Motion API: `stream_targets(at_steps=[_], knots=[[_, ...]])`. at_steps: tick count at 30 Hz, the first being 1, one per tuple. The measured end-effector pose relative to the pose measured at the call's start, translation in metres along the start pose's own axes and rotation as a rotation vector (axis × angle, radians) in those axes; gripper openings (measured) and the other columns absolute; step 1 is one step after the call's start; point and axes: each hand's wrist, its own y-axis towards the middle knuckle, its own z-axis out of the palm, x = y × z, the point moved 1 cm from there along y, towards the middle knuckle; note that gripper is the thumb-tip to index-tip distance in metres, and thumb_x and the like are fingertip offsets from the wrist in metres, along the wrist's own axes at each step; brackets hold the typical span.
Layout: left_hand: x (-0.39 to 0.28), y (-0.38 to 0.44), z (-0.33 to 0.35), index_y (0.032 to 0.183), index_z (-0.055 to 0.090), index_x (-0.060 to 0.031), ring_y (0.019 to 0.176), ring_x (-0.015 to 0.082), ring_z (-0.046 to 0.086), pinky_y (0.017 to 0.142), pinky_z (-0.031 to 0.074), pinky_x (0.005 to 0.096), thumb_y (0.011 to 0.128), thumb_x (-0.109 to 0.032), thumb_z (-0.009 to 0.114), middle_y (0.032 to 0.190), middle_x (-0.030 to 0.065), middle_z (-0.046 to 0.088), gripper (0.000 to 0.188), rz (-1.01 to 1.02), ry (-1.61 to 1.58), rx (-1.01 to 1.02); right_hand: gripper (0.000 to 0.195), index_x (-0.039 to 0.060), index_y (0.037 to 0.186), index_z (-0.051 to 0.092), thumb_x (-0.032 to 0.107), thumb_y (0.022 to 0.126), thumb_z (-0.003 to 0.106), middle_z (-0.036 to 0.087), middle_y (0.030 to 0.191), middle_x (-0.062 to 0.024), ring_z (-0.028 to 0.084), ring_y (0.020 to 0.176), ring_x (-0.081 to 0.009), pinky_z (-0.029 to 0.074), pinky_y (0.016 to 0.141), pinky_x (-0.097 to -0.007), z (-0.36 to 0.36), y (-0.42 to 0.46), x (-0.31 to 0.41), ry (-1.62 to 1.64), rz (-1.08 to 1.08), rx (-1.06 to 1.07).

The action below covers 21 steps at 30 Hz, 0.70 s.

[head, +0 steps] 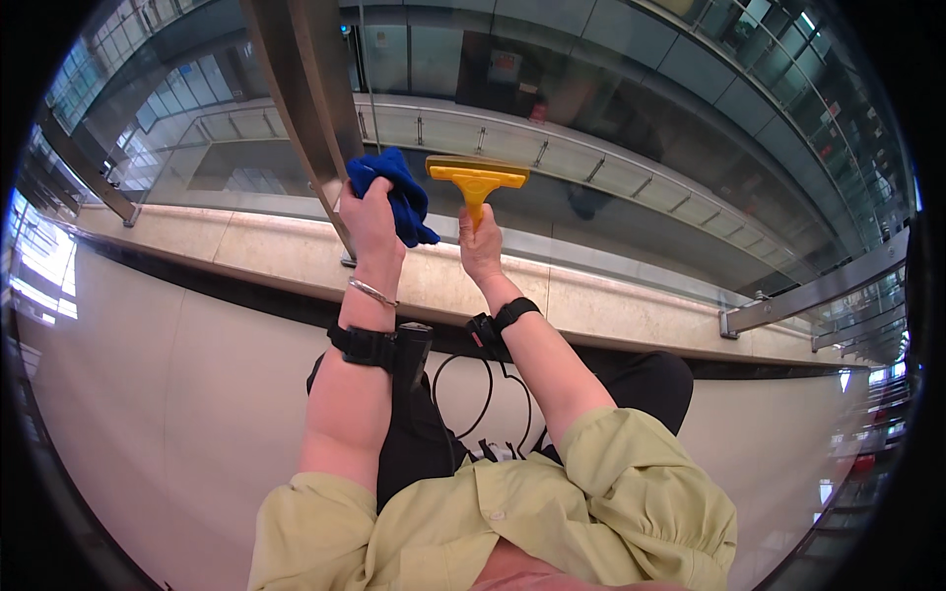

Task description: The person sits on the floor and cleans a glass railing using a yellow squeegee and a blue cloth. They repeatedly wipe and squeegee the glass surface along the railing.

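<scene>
My left hand (372, 218) grips a bunched blue cloth (401, 193) close to the metal railing post (314, 96). To the right, my right hand (482, 240) is closed around the handle of a yellow squeegee (479, 179). Its wide head points away from me, held up in front of the glass panel (628, 229). Cloth and squeegee are a small gap apart. Whether the squeegee's blade touches the glass I cannot tell.
A pale stone ledge (606, 306) runs along the foot of the glass. Another metal post (820, 284) stands at the right. Black cables (490, 384) loop between my forearms, above the glossy tiled floor (170, 354). Beyond the glass is another railing (554, 144).
</scene>
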Motion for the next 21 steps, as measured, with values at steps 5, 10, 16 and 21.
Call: stream_targets(at_steps=[5,10,16,21], knots=[[0.000,0.000,0.002,0.098,0.056,-0.0005,0.084,0.0140,0.054,0.078,0.045,0.0269,0.076,0.002,0.057,0.093,0.0047,0.057,0.023,-0.010,0.069,0.016,0.040,0.0082,0.100,0.044,0.047,0.094,0.040,0.061,0.081,-0.0211,0.057,0.079,-0.0441,0.044,0.066,-0.0500,-0.002,-0.022,-0.034,-0.169,0.038,0.064],[0.003,0.001,0.003,0.099,0.055,-0.0012,0.084,0.0132,0.053,0.078,0.045,0.0261,0.076,0.002,0.057,0.092,0.0043,0.056,0.023,-0.036,0.077,0.042,0.032,0.0076,0.098,0.046,0.039,0.092,0.047,0.062,0.079,-0.0208,0.059,0.078,-0.0419,0.046,0.067,-0.0497,-0.010,-0.036,-0.064,-0.354,0.118,0.134],[0.011,0.005,0.001,0.099,0.054,-0.0016,0.083,0.0128,0.053,0.078,0.044,0.0258,0.075,0.002,0.057,0.092,0.0036,0.055,0.024,-0.046,0.070,0.065,0.032,0.0063,0.094,0.048,0.038,0.090,0.053,0.063,0.079,-0.0183,0.062,0.075,-0.0373,0.048,0.066,-0.0469,-0.031,-0.054,-0.094,-0.578,0.174,0.214],[0.014,0.005,0.001,0.099,0.054,-0.0018,0.083,0.0124,0.052,0.078,0.044,0.0257,0.075,0.002,0.058,0.091,0.0030,0.055,0.024,-0.048,0.087,0.078,0.032,0.0047,0.094,0.049,0.037,0.090,0.052,0.064,0.079,-0.0190,0.062,0.077,-0.0379,0.048,0.069,-0.0473,-0.050,-0.065,-0.111,-0.636,0.226,0.243]])
